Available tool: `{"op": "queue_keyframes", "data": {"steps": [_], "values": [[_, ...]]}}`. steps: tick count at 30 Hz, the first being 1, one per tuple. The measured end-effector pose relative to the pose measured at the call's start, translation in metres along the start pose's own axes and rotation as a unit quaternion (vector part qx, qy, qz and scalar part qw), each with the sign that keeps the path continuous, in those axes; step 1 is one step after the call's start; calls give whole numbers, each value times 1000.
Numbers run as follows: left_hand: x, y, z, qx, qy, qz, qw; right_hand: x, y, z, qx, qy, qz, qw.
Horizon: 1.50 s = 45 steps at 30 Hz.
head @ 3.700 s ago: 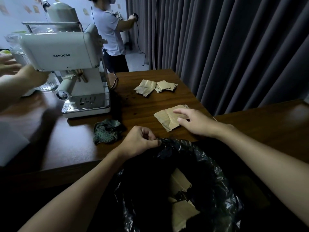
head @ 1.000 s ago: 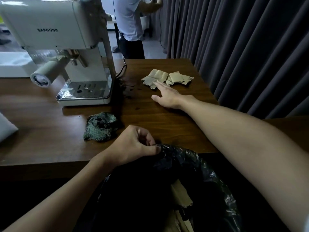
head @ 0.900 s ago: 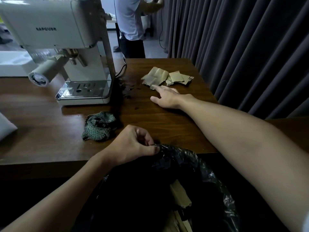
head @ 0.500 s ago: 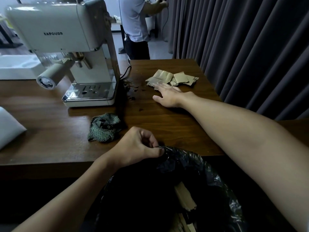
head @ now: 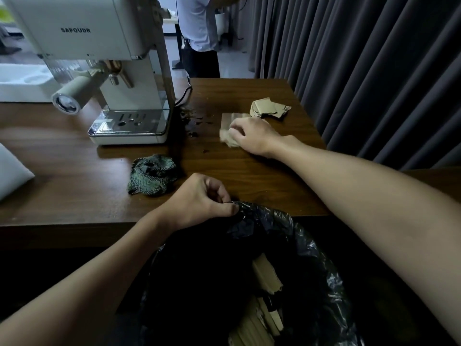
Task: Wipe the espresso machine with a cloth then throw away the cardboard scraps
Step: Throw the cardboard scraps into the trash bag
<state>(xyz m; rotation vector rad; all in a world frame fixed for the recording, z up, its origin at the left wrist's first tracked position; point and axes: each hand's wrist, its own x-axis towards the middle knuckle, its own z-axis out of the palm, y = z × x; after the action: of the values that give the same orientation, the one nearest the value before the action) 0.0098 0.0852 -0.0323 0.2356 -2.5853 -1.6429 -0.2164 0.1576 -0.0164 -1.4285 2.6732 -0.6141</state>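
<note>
A cream espresso machine (head: 104,46) stands at the back left of the wooden table (head: 249,176). A crumpled green patterned cloth (head: 152,177) lies in front of it. My right hand (head: 252,136) grips a cardboard scrap (head: 228,121) on the table, its fingers curled over the scrap and blurred. More folded cardboard scraps (head: 268,109) lie just beyond it. My left hand (head: 199,201) pinches the rim of a black bin bag (head: 287,245) below the table's front edge. Cardboard pieces (head: 265,275) lie inside the bag.
Dark crumbs (head: 197,123) are scattered right of the machine's drip tray. A grey curtain (head: 361,58) hangs along the right. A person (head: 199,33) stands behind the table. A white sheet (head: 12,173) lies at the left edge.
My right hand has closed on one cardboard scrap and pulled it a little away from the pile toward me. My left hand keeps hold of the bag rim.
</note>
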Motion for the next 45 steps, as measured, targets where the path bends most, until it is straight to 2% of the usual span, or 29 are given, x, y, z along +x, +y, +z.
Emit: {"op": "queue_keyframes", "data": {"steps": [2,6,9,13,20,22,24,26,29,31,34,36,38,40,45], "values": [[0,0,0,-2,1,-1,1000,-9,-2,-3,0,54,-14,998],[0,-1,1,-4,1,-4,1000,-27,8,-5,-13,-45,12,999],[0,-1,1,-4,0,-3,1000,-36,15,-13,26,-57,56,996],[1,-1,0,1,-2,1,1000,-46,19,-27,90,-111,121,982],[0,0,-1,1,-14,2,1000,-70,21,-45,204,-47,172,963],[0,0,-1,0,-15,-1,1000,-79,19,-60,283,-47,177,942],[1,-1,-1,6,-8,-3,1000,-91,17,-77,394,-82,163,901],[1,-2,-1,13,-2,-2,1000,-103,13,-93,447,-155,134,871],[1,-3,-1,11,-6,2,1000,-116,5,-106,454,-310,86,831],[1,-3,-1,1,-13,3,1000,-120,1,-104,427,-373,68,821],[1,-3,0,12,-5,4,1000,-120,0,-97,393,-354,76,845],[0,-2,0,15,-4,4,1000,-116,6,-89,377,-287,100,875],[-1,-1,0,9,-5,3,1000,-110,13,-78,300,-193,106,928],[-1,-1,1,5,-6,2,1000,-103,20,-64,218,-123,115,961],[1,-1,2,-1,-6,-6,1000,-82,30,-38,98,-90,151,980]]}}
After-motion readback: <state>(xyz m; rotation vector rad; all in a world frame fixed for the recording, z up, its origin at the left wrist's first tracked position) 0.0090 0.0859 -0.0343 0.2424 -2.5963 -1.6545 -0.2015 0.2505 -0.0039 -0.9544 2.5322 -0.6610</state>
